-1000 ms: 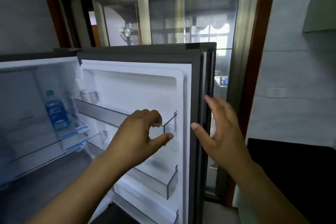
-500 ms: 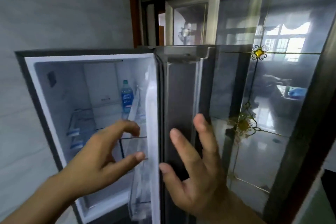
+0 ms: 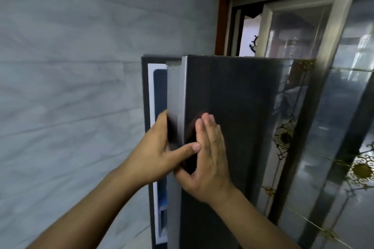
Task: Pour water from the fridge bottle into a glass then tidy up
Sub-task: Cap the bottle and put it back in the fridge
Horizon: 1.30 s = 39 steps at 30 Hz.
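The fridge door (image 3: 232,127) is standing nearly shut, leaving only a narrow strip of the white and blue inside of the fridge (image 3: 156,127) showing along its left edge; the left hand (image 3: 153,153) is wrapping around that edge, its fingers going out of sight behind the door and its thumb lying across the front, so it is clamped on the door edge; the right hand (image 3: 208,159) is lying flat against the dark glossy front of the door, fingers straight and pressed together, thumb spread towards the left hand, gripping nothing; the two thumbs are sitting very close to each other, and whether they are touching cannot be told; the water bottle and the glass are not showing anywhere in this view; a pale grey marbled wall (image 3: 70,87) is filling the left side; a sliding glass door (image 3: 334,127) with gold ornaments in a dark wooden frame is standing behind the fridge on the right.
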### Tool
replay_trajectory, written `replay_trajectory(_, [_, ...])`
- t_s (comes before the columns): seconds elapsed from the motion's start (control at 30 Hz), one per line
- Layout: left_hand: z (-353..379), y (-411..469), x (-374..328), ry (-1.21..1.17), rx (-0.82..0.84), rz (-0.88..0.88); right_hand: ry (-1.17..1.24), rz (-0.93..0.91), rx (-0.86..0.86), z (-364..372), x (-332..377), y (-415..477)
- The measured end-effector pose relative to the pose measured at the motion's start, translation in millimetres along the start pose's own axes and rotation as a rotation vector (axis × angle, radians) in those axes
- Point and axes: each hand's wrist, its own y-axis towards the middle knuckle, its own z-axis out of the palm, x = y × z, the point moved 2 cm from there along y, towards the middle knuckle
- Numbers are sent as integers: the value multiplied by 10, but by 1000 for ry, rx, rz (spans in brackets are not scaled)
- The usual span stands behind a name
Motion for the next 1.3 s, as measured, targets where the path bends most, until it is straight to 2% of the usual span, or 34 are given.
replay_trajectory(0.13, [-94, 188, 657, 120, -55, -12, -136, 7, 152, 555, -74, 220])
replay_trajectory(0.3, [-70, 338, 1222, 456, -137, -51, -247, 35, 360, 1034, -118, 391])
replay_trajectory(0.37, [-73, 395, 1383, 593, -170, -114, -292, 60, 482, 1215, -152, 379])
replay_trajectory(0.43, [-91, 451, 1469, 681, -133, -227, -354, 91, 608, 1367, -239, 329])
replay_trajectory(0.57, [-201, 620, 1529, 634, -90, -317, -485, 118, 647, 1575, -345, 253])
replay_trajectory(0.8, [-181, 642, 1685, 437, -84, -341, -507, 130, 630, 1621, -388, 219])
replay_trajectory(1.0, [-153, 520, 1828, 349, -83, -319, -453, 154, 697, 1558, -342, 226])
replay_trajectory(1.13, [-118, 249, 1729, 418, -64, -345, -301, 233, 788, 1318, -157, 259])
replay_trajectory(1.3, [195, -219, 1304, 551, 210, -264, -222, 303, 857, 637, 59, 66])
